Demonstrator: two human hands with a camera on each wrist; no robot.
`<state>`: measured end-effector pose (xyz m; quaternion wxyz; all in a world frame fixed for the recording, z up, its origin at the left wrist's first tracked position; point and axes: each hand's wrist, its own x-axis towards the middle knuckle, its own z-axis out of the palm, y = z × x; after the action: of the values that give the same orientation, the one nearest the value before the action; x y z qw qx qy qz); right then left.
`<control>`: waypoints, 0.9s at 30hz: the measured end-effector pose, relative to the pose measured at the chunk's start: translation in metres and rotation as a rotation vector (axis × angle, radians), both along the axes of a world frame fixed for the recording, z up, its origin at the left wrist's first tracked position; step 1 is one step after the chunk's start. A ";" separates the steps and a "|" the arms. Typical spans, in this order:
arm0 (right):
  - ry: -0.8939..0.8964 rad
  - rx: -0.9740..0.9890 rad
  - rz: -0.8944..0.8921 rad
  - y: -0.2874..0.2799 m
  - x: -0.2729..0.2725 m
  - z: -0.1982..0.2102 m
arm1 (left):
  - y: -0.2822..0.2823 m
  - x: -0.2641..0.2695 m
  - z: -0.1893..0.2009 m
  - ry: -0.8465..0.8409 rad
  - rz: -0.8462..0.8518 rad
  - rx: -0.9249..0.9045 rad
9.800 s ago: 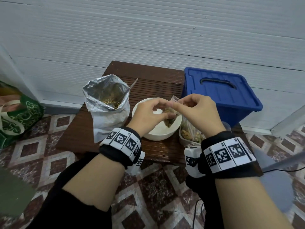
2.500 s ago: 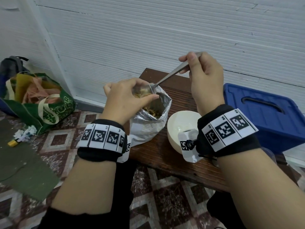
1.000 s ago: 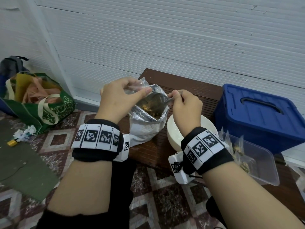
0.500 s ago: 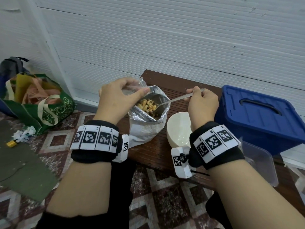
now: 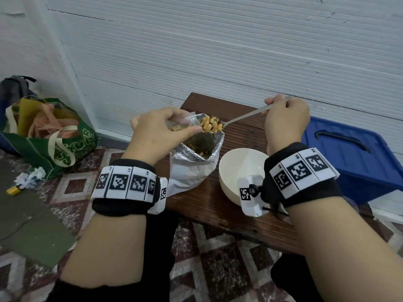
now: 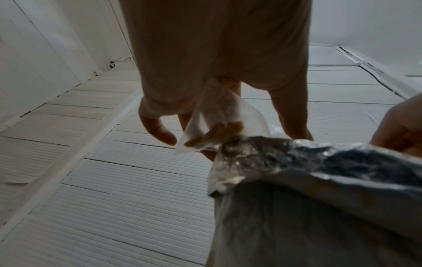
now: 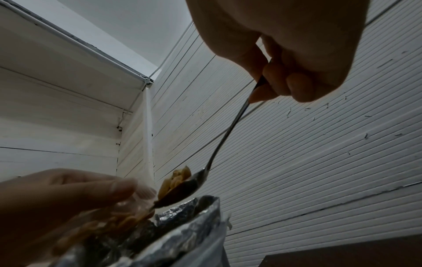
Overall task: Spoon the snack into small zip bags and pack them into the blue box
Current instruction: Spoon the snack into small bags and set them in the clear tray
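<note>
My left hand pinches a small clear zip bag open above the silver foil snack bag. Some snack pieces lie inside the zip bag. My right hand grips the handle of a metal spoon. Its bowl, heaped with yellow snack, sits at the zip bag's mouth, over the foil bag. In the right wrist view the loaded spoon tilts toward the zip bag. The blue box stands shut at the right of the table.
An empty white bowl sits on the dark wooden table between foil bag and blue box. A green bag and paper scraps lie on the tiled floor at left. A white panelled wall stands behind.
The spoon came up out of the foil bag with a heap of snack and now reaches the zip bag's mouth. My right hand rose and moved right. My left hand stayed put.
</note>
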<state>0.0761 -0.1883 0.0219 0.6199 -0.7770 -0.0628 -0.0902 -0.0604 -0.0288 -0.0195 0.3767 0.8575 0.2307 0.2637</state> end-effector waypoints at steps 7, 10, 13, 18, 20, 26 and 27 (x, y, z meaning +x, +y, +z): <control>0.006 -0.001 0.006 0.000 0.001 0.002 | 0.005 -0.004 0.005 0.029 0.046 0.064; 0.004 -0.007 0.018 -0.001 0.001 0.002 | 0.004 -0.007 0.010 0.059 0.094 0.144; 0.006 -0.006 0.037 0.000 -0.001 0.003 | 0.001 -0.005 0.010 0.141 0.082 0.219; -0.006 -0.034 0.080 0.007 -0.006 0.003 | -0.004 0.000 0.006 0.171 0.013 0.200; -0.008 -0.047 0.091 0.010 -0.007 0.002 | -0.005 0.003 0.005 0.168 -0.002 0.199; -0.007 -0.086 0.143 0.016 -0.006 -0.001 | -0.007 0.009 0.002 0.163 0.005 0.241; -0.008 -0.090 0.153 0.017 -0.006 -0.001 | -0.007 0.010 0.001 0.158 0.006 0.243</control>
<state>0.0697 -0.1711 0.0211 0.5893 -0.7965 -0.1284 -0.0429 -0.0504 -0.0360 -0.0185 0.2501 0.9141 0.2289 0.2225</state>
